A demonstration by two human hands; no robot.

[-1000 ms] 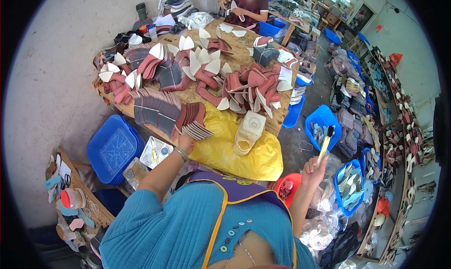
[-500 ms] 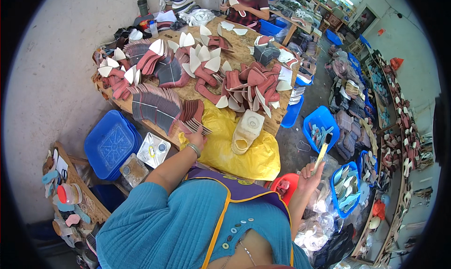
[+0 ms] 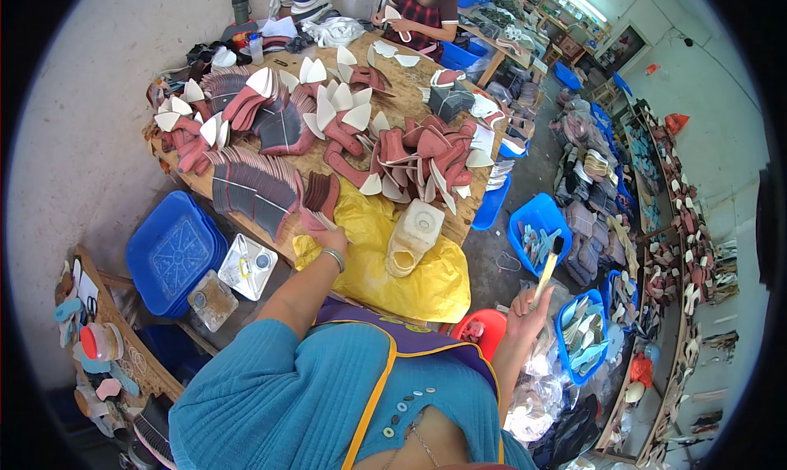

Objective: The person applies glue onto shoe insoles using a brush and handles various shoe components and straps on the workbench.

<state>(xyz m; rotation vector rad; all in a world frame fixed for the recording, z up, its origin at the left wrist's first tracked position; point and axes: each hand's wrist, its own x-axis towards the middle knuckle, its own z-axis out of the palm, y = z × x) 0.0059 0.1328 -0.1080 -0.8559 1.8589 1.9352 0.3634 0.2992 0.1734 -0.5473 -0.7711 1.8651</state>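
Note:
My left hand is closed on the near end of a small stack of dark-red shoe pieces at the table's near edge. The fingertips are partly hidden by these pieces. Beside it, a long fanned row of grey and pink shoe pieces lies on the wooden table. A flat brush with a pale handle and dark bristles stands upright in my right hand, out past the table's right side. Right of my left hand, a cut-open whitish plastic jug lies on a yellow plastic sheet.
More red shoe pieces with white tips cover the wooden table. Stacked blue basins and a metal can stand at left. Blue baskets and a red basin are at right. Another person sits across the table.
The whole view has shifted slightly. The pale edges that were splayed at my left hand now show less, closer together. My right hand still holds the brush upright.

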